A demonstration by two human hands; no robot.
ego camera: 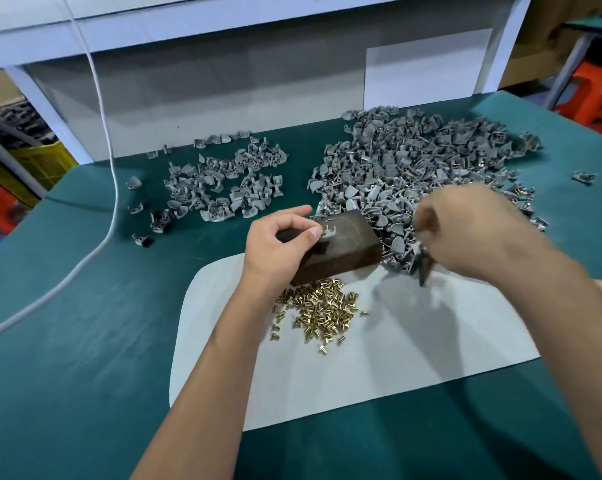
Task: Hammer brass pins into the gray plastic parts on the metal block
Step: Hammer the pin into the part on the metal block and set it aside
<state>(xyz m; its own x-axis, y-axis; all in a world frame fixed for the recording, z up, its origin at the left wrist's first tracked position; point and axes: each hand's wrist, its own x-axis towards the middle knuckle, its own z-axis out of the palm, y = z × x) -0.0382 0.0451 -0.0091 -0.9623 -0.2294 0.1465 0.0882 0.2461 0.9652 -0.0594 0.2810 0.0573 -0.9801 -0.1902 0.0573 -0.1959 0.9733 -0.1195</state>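
White cable point(102, 109) runs down the far left of the green table point(85, 341). Smaller pile of gray parts point(220, 185) lies left of centre. Left hand point(279, 244) pinches one gray plastic part point(327, 232) on the metal block point(344, 247). Brass pins point(320, 310) lie loose on the white mat point(396, 341), near side. Larger pile point(424, 174) sits far right. Right hand point(472, 233), blurred, seemingly curled round a dark tool point(424, 268).
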